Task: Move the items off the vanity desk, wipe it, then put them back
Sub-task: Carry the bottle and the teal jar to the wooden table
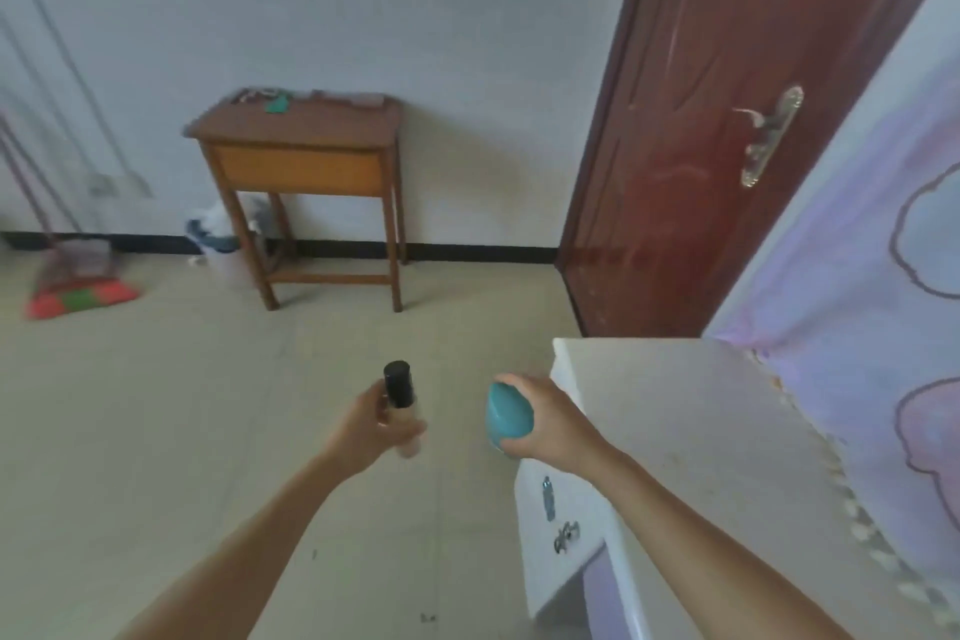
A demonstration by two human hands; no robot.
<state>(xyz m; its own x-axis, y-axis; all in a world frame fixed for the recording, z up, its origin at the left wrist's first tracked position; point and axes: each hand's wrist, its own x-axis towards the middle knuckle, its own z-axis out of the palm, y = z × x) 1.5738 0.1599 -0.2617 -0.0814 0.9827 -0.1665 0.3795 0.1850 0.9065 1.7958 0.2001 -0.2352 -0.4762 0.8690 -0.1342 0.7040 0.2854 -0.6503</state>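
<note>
Fingers of the left hand are wrapped round a foundation bottle. Its black cap stands up above them and its beige body is blurred below. Fingers of the right hand are curled round a teal egg-shaped makeup sponge, whose rounded side bulges out toward the left fingers. The two held things are near each other but apart. The left hand is over the floor. The right hand is at the left edge of the white vanity desk, whose tabletop spreads out to the right of the right fingers. Two metal drawer pulls sit on the desk's front, below the right wrist. A purple patterned cloth hangs beyond the tabletop, far right of the fingers. Well ahead of both hands, against the wall, stands a small wooden side table with a green item and other small blurred things on top. Far to the left of the left fingers a broom leans at the wall. A dark red door with a metal handle stands ahead of the right fingers
</note>
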